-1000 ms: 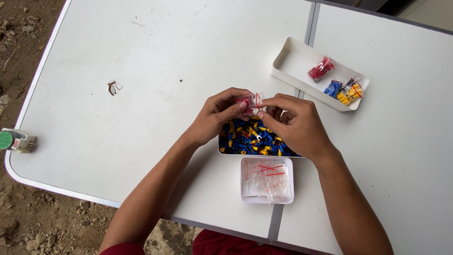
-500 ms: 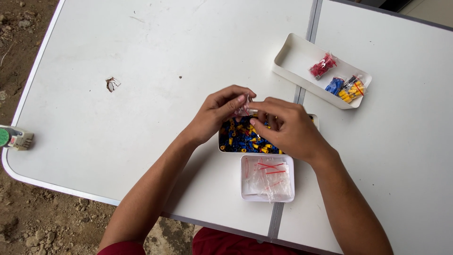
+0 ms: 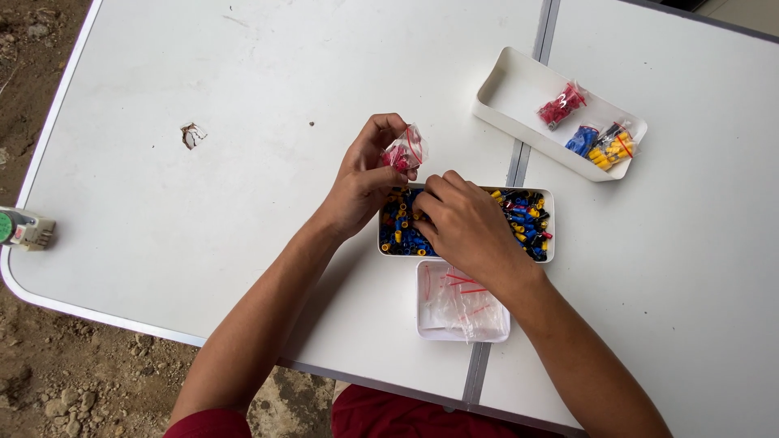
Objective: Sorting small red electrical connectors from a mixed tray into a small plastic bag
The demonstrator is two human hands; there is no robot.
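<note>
My left hand pinches a small clear zip bag with red connectors inside, holding it just above the table. My right hand reaches into a white tray full of mixed blue, yellow, red and black connectors, fingertips down among the pieces at its left side. Whether the fingers hold a piece is hidden. A smaller white tray with empty clear zip bags lies right below it, near the table's front edge.
A long white tray at the back right holds three filled bags: red, blue and yellow. A small scrap lies on the white folding table. A green-and-white object sits at the left edge. Dirt ground surrounds the table.
The two hands were together on the bag; now my right hand has dropped into the mixed tray while my left keeps the bag, raised slightly.
</note>
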